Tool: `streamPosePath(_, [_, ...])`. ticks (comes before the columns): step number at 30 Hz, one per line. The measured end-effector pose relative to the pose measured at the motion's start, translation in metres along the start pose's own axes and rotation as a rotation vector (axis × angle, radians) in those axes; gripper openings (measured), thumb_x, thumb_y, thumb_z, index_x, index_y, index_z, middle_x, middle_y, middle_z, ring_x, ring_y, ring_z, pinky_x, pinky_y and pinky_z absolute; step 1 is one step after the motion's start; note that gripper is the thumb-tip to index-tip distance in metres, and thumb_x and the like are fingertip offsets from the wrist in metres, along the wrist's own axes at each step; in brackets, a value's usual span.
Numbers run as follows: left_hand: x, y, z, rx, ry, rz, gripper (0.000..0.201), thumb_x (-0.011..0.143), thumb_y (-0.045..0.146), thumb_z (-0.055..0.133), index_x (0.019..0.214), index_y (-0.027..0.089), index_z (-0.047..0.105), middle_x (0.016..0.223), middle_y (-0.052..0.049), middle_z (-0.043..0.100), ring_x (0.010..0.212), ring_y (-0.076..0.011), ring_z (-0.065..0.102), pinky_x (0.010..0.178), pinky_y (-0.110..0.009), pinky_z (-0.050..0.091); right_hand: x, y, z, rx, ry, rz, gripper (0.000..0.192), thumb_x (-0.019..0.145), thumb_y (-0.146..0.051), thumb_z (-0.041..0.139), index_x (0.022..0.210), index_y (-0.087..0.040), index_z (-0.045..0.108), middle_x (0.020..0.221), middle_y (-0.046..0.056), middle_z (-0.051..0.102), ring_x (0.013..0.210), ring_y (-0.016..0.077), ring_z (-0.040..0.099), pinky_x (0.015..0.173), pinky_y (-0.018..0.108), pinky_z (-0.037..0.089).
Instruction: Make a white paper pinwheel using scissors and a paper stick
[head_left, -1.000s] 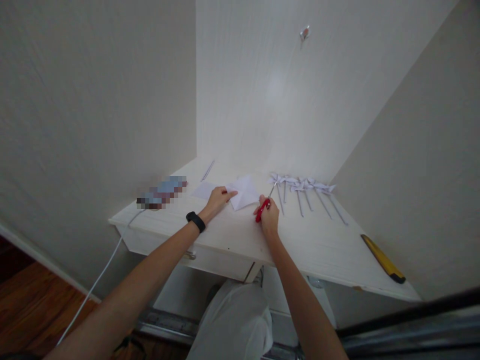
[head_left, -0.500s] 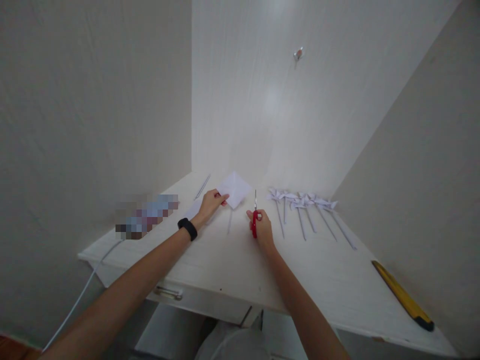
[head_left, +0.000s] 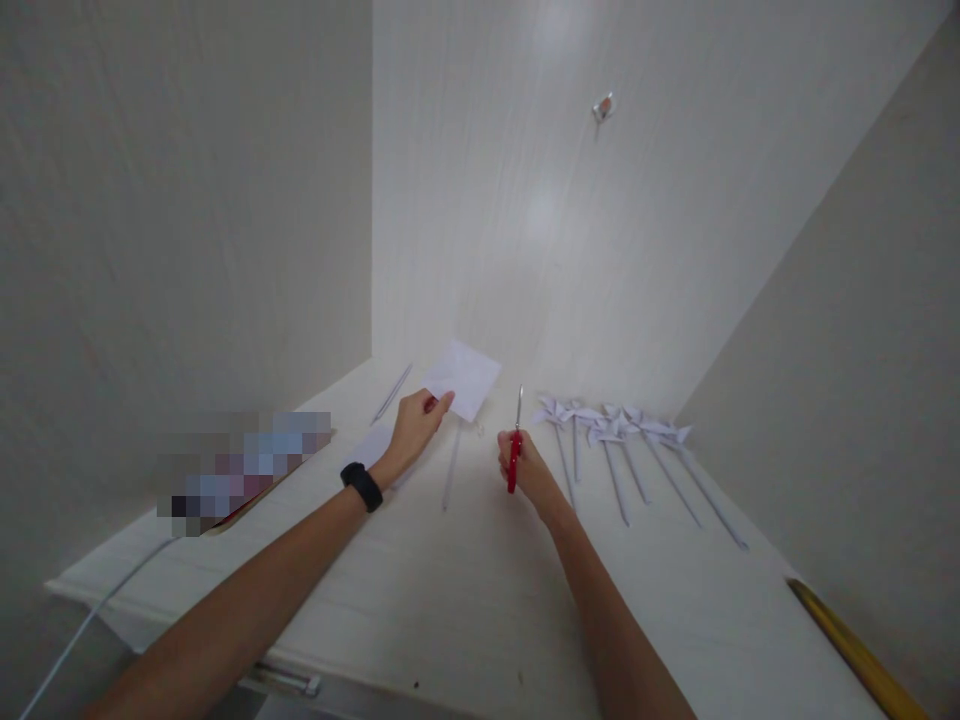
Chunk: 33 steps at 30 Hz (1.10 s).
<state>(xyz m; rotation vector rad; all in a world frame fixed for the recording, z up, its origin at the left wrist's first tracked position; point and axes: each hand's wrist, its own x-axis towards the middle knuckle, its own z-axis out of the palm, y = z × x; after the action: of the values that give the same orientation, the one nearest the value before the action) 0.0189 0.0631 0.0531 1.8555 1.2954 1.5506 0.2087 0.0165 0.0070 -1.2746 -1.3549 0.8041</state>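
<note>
A square sheet of white paper (head_left: 466, 380) is pinched at its near left edge by my left hand (head_left: 417, 425), which has a black band (head_left: 363, 486) at the wrist. My right hand (head_left: 531, 468) is closed round the red handles of a pair of scissors (head_left: 514, 462); the narrow blade points away from me, to the right of the sheet and apart from it. Beneath and in front of the sheet, a thin white stick (head_left: 451, 468) lies on the table. More white paper (head_left: 371, 447) lies partly hidden behind my left hand.
Several paper pinwheels (head_left: 611, 425) on sticks lie in a row at the right. Thin sticks (head_left: 392, 392) rest at the back left. A blurred-out object (head_left: 255, 465) with a white cable (head_left: 105, 600) sits at the left. A yellow tool (head_left: 855, 650) lies at the table's right edge.
The view has shifted closer to the table. The paper has turned slightly in my left hand, and the fingers of my right hand have closed more round the scissors' handles.
</note>
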Motion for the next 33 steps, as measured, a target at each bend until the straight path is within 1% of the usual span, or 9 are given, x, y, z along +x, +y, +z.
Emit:
streamPosePath(7, [-0.005,0.001,-0.002,-0.133,-0.040,0.013,0.045,0.085,0.047,0.045,0.050,0.019,0.041,0.042,0.003,0.042,0.043,-0.0099,0.040,0.052,-0.025,0.032,-0.001,-0.003,-0.008,-0.247,0.219,0.071,0.044,0.063,-0.048,0.071,0.085,-0.023,0.043,0.061,-0.003,0.052,0.054,0.0161,0.050,0.050,0.027,0.036])
streamPosePath(8, [-0.005,-0.001,-0.002,-0.133,-0.042,0.010,0.045,0.085,0.047,0.045,0.050,0.019,0.041,0.042,0.003,0.042,0.043,-0.0098,0.040,0.052,-0.025,0.032,0.002,-0.001,-0.009,-0.191,0.194,0.051,0.045,0.063,-0.048,0.070,0.087,-0.023,0.041,0.061,-0.004,0.051,0.054,0.0151,0.049,0.050,0.026,0.036])
streamPosePath(10, [-0.004,-0.004,-0.001,-0.156,-0.043,-0.007,0.044,0.084,0.046,0.046,0.051,0.019,0.041,0.042,0.003,0.042,0.043,-0.0095,0.040,0.051,-0.024,0.031,0.007,0.004,-0.011,-0.017,0.037,-0.031,0.046,0.066,-0.047,0.067,0.090,-0.025,0.034,0.059,-0.008,0.045,0.051,0.0125,0.045,0.047,0.024,0.034])
streamPosePath(14, [-0.003,-0.005,-0.001,-0.302,-0.041,-0.068,0.042,0.083,0.047,0.048,0.053,0.019,0.041,0.043,0.004,0.041,0.041,-0.0085,0.038,0.048,-0.024,0.030,0.007,0.009,-0.014,0.060,-0.134,-0.027,0.046,0.069,-0.053,0.061,0.093,-0.027,0.031,0.055,-0.012,0.041,0.041,0.0088,0.035,0.041,0.020,0.031])
streamPosePath(20, [-0.007,0.002,0.003,-0.512,-0.140,-0.181,0.040,0.080,0.045,0.052,0.054,0.017,0.045,0.046,0.002,0.046,0.043,-0.0084,0.043,0.048,-0.023,0.033,-0.018,-0.017,-0.003,0.171,-0.416,0.045,0.044,0.078,-0.058,0.053,0.101,-0.022,0.041,0.065,-0.003,0.059,0.050,0.0112,0.053,0.045,0.023,0.040])
streamPosePath(24, [-0.012,0.006,0.006,-0.735,-0.151,-0.386,0.034,0.079,0.042,0.057,0.060,0.015,0.049,0.055,0.000,0.054,0.050,-0.0082,0.051,0.052,-0.022,0.039,-0.019,-0.031,0.008,0.244,-0.297,0.024,0.040,0.071,-0.046,0.064,0.097,-0.021,0.045,0.068,-0.001,0.063,0.056,0.0128,0.057,0.052,0.027,0.045])
streamPosePath(27, [-0.017,0.009,0.010,-0.926,-0.170,-0.537,0.030,0.077,0.038,0.063,0.066,0.015,0.049,0.061,0.001,0.057,0.056,-0.0076,0.055,0.061,-0.022,0.045,-0.015,-0.031,0.009,0.238,-0.143,-0.016,0.042,0.063,-0.032,0.069,0.098,-0.022,0.047,0.070,-0.003,0.063,0.061,0.0133,0.057,0.055,0.027,0.047])
streamPosePath(31, [-0.026,0.015,0.016,-1.055,-0.373,-0.581,0.026,0.072,0.034,0.072,0.071,0.012,0.058,0.074,-0.006,0.066,0.074,-0.0123,0.062,0.081,-0.028,0.048,-0.012,-0.027,0.002,0.270,0.084,-0.015,0.043,0.063,-0.029,0.067,0.100,-0.022,0.048,0.079,-0.001,0.064,0.071,0.0158,0.059,0.059,0.028,0.049])
streamPosePath(33, [-0.030,0.018,0.019,-1.080,-0.484,-0.541,0.025,0.069,0.032,0.074,0.075,0.010,0.063,0.081,-0.008,0.068,0.082,-0.0149,0.063,0.089,-0.033,0.047,-0.010,-0.025,-0.001,0.363,0.152,-0.014,0.042,0.064,-0.029,0.066,0.102,-0.022,0.049,0.086,0.001,0.066,0.078,0.0170,0.061,0.065,0.029,0.050])
